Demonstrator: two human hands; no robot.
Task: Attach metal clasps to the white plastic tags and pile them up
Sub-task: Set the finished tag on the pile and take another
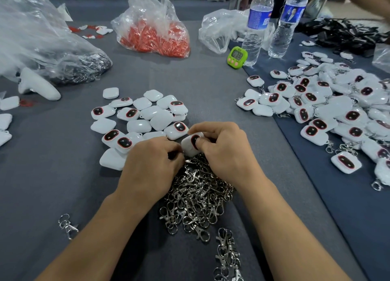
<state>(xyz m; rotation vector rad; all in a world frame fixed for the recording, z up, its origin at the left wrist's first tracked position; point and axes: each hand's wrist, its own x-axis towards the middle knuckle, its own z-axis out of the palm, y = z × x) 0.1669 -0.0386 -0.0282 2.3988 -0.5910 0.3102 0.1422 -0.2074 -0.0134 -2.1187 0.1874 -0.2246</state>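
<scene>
Right grip [221,150] pinches a white square plastic tag [188,148] just beyond the heap of silver metal clasps [196,196], left grip [152,162] curled beside it, contents hidden; unclasped white tags [145,112] wait beyond the heap, with a large, seemingly finished pile [329,103] right of it.

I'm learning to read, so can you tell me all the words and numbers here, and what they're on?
Nothing can be read for sure.
Green timer: dark digits on its screen, too blurred to read.
Left water bottle: blue label, print too small to read.
Right water bottle: blue label, print too small to read.
White tags: no writing visible.
</scene>
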